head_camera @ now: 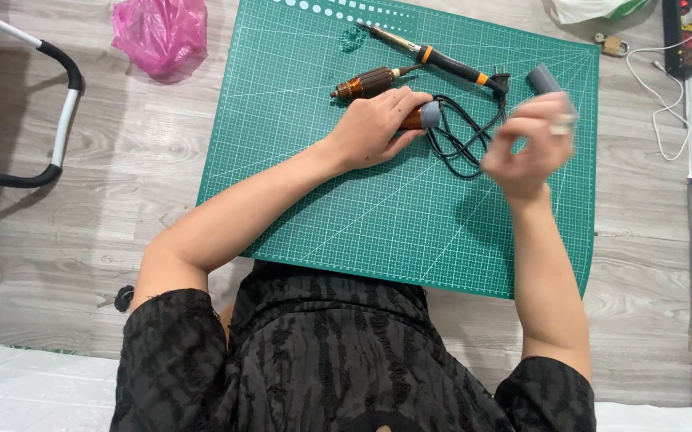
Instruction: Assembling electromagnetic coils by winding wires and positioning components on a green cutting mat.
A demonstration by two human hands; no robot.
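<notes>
On the green cutting mat (378, 216), the left hand (374, 128) lies palm down over a copper-wound part (418, 118) with a grey end cap. Its fingers are curled loosely around the part, thumb on the near side, and the cap sticks out to the right of the fingertips. The part rests on the mat, slightly far of the mat's middle.

The right hand (531, 144) is raised above the mat's right side and is blurred. Its fingers are bent and drawn together around something small and pale at the fingertips; what it is, and how tightly it is pinched, I cannot tell.

Just far of the left hand lies a second copper-wound rotor (366, 82) with a thin shaft pointing right. Far of that, a soldering iron (430, 54) with a black and orange handle lies aslant, tip to the far left. Its black cord (458, 144) loops on the mat between the two hands. A grey cylinder (544, 78) sits near the mat's far right corner, just far of the right hand.

Off the mat, on the grey wood floor, a pink plastic bag (160, 32) lies at far left, a power strip (680, 36) at far right with a white cable (666, 104) trailing from it, and a small padlock (611, 43) just left of the strip.
</notes>
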